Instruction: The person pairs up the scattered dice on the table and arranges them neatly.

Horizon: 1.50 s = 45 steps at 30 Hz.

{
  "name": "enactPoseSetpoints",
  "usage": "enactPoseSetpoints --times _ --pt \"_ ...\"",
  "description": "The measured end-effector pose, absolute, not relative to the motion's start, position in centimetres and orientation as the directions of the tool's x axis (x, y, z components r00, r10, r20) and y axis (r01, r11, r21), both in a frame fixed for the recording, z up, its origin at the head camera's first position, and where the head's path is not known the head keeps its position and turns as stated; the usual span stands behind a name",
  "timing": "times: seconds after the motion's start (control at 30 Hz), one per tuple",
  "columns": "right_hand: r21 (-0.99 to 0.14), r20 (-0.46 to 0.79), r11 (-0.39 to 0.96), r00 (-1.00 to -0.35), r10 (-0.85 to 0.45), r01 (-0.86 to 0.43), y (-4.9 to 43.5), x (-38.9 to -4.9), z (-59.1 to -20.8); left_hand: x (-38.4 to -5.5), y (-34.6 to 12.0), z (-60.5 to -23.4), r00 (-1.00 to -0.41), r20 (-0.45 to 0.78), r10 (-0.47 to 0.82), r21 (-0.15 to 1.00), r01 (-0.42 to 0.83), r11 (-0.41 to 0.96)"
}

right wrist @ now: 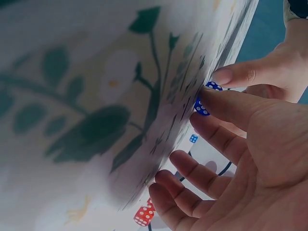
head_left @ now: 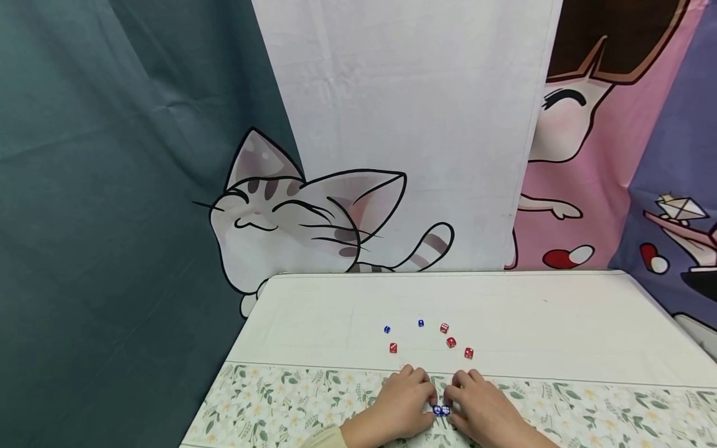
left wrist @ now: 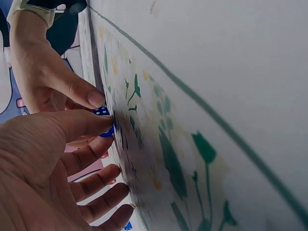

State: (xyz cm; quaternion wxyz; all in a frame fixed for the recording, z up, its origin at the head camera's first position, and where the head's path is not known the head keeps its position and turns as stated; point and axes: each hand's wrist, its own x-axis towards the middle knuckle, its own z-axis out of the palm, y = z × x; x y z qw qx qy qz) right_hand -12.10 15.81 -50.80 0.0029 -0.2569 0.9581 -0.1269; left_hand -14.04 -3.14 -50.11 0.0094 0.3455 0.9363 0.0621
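Note:
Two small blue dice with white pips sit side by side on the floral strip in the head view, between the hands. My left hand (head_left: 407, 401) pinches the left blue die (head_left: 437, 410) between thumb and index finger; its other fingers spread loosely in the left wrist view. The right blue die (head_left: 445, 410) is pinched the same way by my right hand (head_left: 482, 404). In the right wrist view, the right thumb partly covers its blue die (right wrist: 202, 107), with the left thumb just beyond. Both hands stay low, fingertips right at the table surface.
Farther back on the white table (head_left: 560, 323) lie two more blue dice, one at left (head_left: 387, 330) and one near the middle (head_left: 421, 323). Several red dice lie around them, including a left one (head_left: 393, 348) and a right one (head_left: 468, 353). A cartoon-printed curtain (head_left: 392, 124) hangs behind.

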Motion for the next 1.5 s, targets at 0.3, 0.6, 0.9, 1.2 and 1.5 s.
enactPoseSetpoints --times 0.3,0.6,0.9,1.2,1.5 --pt "-0.246 0.084 0.828 -0.862 -0.499 -0.504 15.7 -11.9 -50.7 -14.1 -3.1 -50.2 -0.755 0.025 0.655 0.133 0.652 0.747" --pt "-0.236 0.089 0.833 -0.865 -0.494 -0.5 15.8 -12.0 -50.5 -14.2 -3.1 -50.2 -0.758 0.013 0.652 0.145 0.647 0.748" --pt "-0.256 0.115 0.887 -0.923 -0.368 -0.385 16.5 -13.2 -48.6 -14.2 -3.0 -50.5 -0.764 0.024 0.645 0.127 0.642 0.756" --pt "-0.278 0.183 0.91 -0.947 -0.264 -0.307 18.6 -15.8 -47.4 -14.3 -3.1 -50.3 -0.758 0.014 0.652 0.144 0.647 0.749" --pt "-0.303 0.175 0.908 -0.954 -0.244 -0.288 20.1 -17.7 -47.7 -14.3 -3.1 -50.4 -0.759 0.0 0.651 0.166 0.642 0.749"
